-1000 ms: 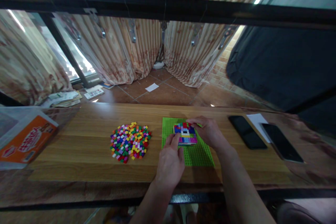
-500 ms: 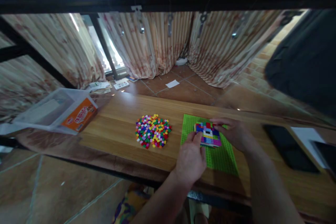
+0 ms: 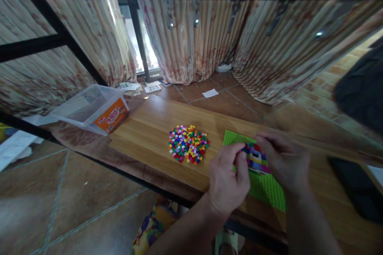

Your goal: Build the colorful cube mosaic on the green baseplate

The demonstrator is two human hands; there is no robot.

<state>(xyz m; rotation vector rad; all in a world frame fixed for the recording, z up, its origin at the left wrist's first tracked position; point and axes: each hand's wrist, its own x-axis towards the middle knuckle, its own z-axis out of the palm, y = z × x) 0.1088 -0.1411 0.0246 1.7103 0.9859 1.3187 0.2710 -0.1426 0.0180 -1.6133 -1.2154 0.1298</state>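
Note:
A small build of stacked toy bricks (image 3: 255, 158), in blue, purple, red and other colours with a white ring on top, sits on a green studded baseplate (image 3: 267, 191). At its left edge my left hand (image 3: 229, 179) is closed, thumb and forefinger against the build's side. My right hand (image 3: 284, 161) curls over the build's upper right corner, fingertips drawn together. Whatever those fingertips hold, if anything, is hidden. To the left lies a loose pile of tiny coloured bricks (image 3: 188, 143).
The wooden board (image 3: 146, 135) lies on a cloth-covered table. A clear plastic box (image 3: 89, 109) with an orange label stands at its left end. A dark phone (image 3: 357, 187) lies to the right. Black metal bars cross above, with curtains (image 3: 191, 48) behind.
The view has swung left, so the table things appear further right. My left thumb and forefinger have shifted at the build's edge. My right hand has come further over the build's right side.

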